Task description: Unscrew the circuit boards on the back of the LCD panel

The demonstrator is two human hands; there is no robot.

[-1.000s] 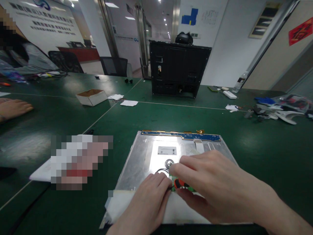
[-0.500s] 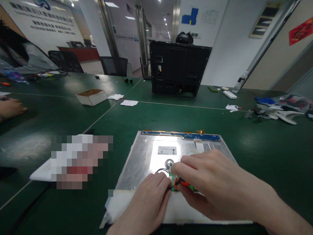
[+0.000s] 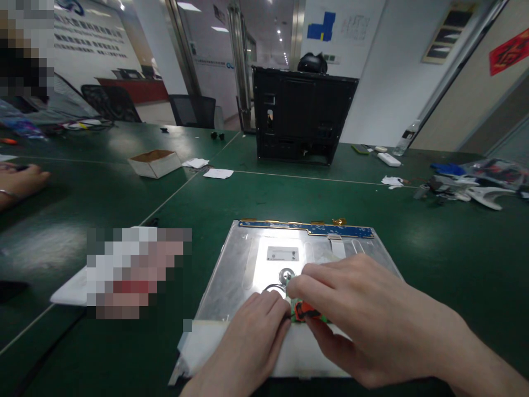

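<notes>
A silvery LCD panel point(image 3: 231, 281) lies back side up on the green table, with a blue circuit strip point(image 3: 281, 226) along its far edge. A small green circuit board point(image 3: 294, 317), partly hidden by my fingers, is over the panel's middle. My right hand point(image 3: 359, 314) grips this board from the right, index finger and thumb bent around it. An orange-and-black part point(image 3: 305, 311) shows between my hands. My left hand point(image 3: 258, 331) rests on the near left of the panel, fingertips together at the board's left edge; what they pinch is hidden. A thin dark cable point(image 3: 274, 288) curves just beyond them.
A black monitor housing point(image 3: 303, 116) stands at the back. An open white box point(image 3: 155, 165) and paper sheets lie left of it. A blurred white packet point(image 3: 70, 289) is on the left, beyond which another person's hand point(image 3: 22, 182) rests. Bagged parts point(image 3: 475, 179) lie far right.
My right fingers have shifted slightly, and more of the orange-and-black part shows. My left hand stays nearly still. The other person's hand has moved a little to the right.
</notes>
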